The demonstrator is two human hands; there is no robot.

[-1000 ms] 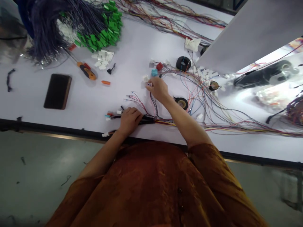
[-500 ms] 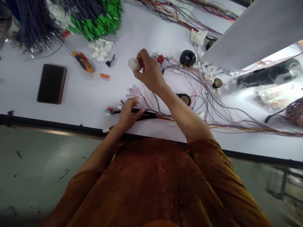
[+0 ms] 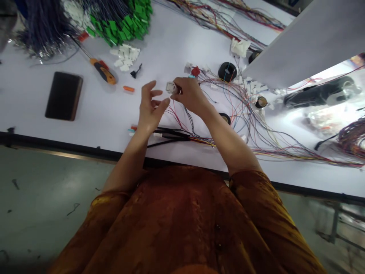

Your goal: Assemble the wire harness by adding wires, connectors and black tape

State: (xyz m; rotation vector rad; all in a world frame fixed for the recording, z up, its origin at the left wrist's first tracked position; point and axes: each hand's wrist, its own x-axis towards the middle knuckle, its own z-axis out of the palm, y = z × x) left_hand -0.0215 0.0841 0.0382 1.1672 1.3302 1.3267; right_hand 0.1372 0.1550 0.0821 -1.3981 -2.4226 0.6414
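Between thumb and fingers, my right hand [image 3: 190, 94] grips a white plastic connector housing [image 3: 171, 88] above the table. My left hand [image 3: 151, 107] is raised just left of it, fingers spread and curved, holding nothing; its thumb tip comes close to the housing. Below both hands lies a wire harness with black sleeving [image 3: 173, 134], its branches ending in small connectors near my left wrist. Thin red and black wires [image 3: 176, 118] fan out on the table under my right hand.
Left on the table are a dark rectangular case [image 3: 64, 96], a screwdriver [image 3: 103, 71] and an orange piece [image 3: 128, 88]. Green connectors [image 3: 125, 30] on wires and white connectors [image 3: 125, 57] lie farther back. Black tape rolls [image 3: 227, 71] and tangled wires [image 3: 245, 102] sit at the right.
My left hand has risen from the sleeved harness and opened beside the connector housing. My right hand, still gripping the housing, has moved slightly right and closer to me.
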